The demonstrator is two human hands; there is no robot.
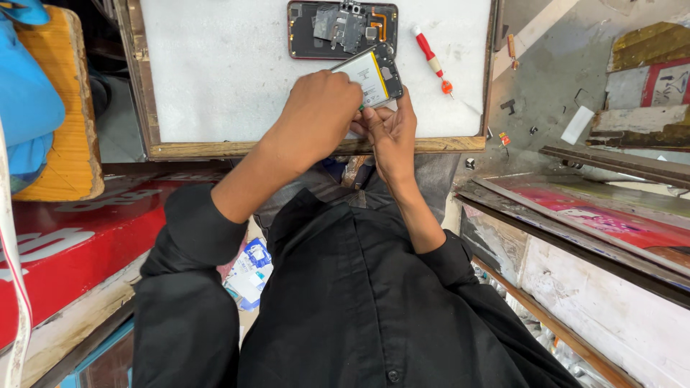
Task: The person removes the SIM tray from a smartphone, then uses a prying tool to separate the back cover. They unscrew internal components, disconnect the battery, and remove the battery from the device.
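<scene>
An opened phone body (371, 73) with its pale battery showing is held tilted over the near edge of a white work board (230, 65). My right hand (392, 133) grips its lower end from beneath. My left hand (320, 115) covers its near corner, fingers pinched together against it; whatever they pinch is hidden. Farther back on the board lies a detached phone back shell (341, 29) with metal plates and an orange flex cable inside.
A red-handled screwdriver (431, 57) lies on the board, right of the phones. Small loose parts dot the grey surface (532, 93) at right. A wooden stool (61, 108) stands at left, a red panel (79, 237) below it. My black shirt fills the foreground.
</scene>
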